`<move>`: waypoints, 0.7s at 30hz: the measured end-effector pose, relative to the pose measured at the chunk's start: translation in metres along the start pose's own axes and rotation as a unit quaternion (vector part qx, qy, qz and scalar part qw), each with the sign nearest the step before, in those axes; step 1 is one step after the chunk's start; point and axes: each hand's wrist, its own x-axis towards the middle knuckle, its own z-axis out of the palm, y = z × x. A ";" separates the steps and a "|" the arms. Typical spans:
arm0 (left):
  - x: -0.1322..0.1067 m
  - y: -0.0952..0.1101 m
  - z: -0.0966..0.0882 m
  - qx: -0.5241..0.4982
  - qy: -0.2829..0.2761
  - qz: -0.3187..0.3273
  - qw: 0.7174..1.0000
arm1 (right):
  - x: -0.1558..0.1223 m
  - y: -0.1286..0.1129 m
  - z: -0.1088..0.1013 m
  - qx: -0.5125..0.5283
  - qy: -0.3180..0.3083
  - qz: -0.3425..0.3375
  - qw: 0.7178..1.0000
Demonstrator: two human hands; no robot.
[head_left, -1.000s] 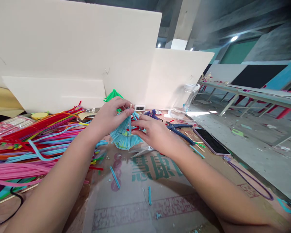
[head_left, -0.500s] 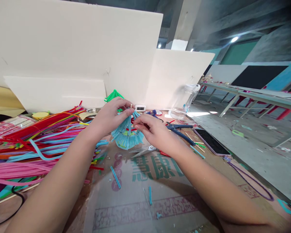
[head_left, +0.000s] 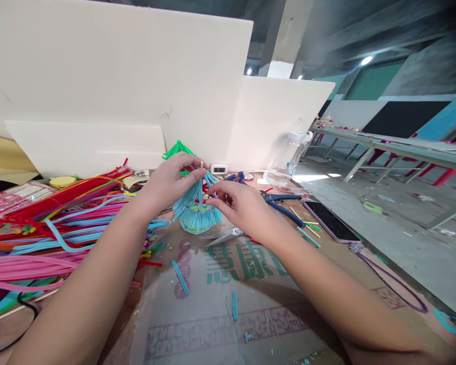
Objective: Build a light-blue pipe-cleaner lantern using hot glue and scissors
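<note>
A light-blue pipe-cleaner umbrella craft (head_left: 197, 221) stands at the middle of the table, its strips fanning down from a thin wooden stick (head_left: 201, 165) at the top. My left hand (head_left: 180, 175) is closed around its upper part, thumb and fingers pinching near the stick. At its right side my right hand (head_left: 235, 200) pinches one of the blue strips between thumb and fingers; the fingertips partly hide it. Just in front of the craft, open scissors (head_left: 228, 235) lie on the table. A green pipe-cleaner umbrella (head_left: 178, 148) is behind my left hand.
Bundles of coloured pipe cleaners (head_left: 79, 218) cover the left side. Blue-handled pliers (head_left: 285, 205), a phone (head_left: 330, 221) and a water bottle (head_left: 289, 159) are on the right. A small digital timer (head_left: 219, 169) stands at the back before white boards (head_left: 117, 76). Cut blue pieces (head_left: 180, 278) lie in front.
Both hands and the blue craft have shifted very slightly left in view. The grip of each hand looks nearly the same.
</note>
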 end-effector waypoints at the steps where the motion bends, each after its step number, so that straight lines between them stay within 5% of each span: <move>1: 0.000 0.001 0.000 0.005 -0.002 0.002 1.000 | -0.001 0.000 0.002 -0.021 0.006 -0.013 1.000; 14: 0.000 0.003 -0.001 0.037 0.005 0.013 0.999 | -0.003 0.002 0.018 -0.052 0.030 -0.079 0.995; 18: 0.002 -0.002 -0.001 0.035 0.006 0.001 0.999 | 0.000 0.003 0.016 0.080 0.014 -0.050 0.995; 21: 0.002 -0.005 -0.002 0.035 0.009 -0.005 0.999 | 0.004 0.001 0.009 0.283 -0.026 0.044 0.958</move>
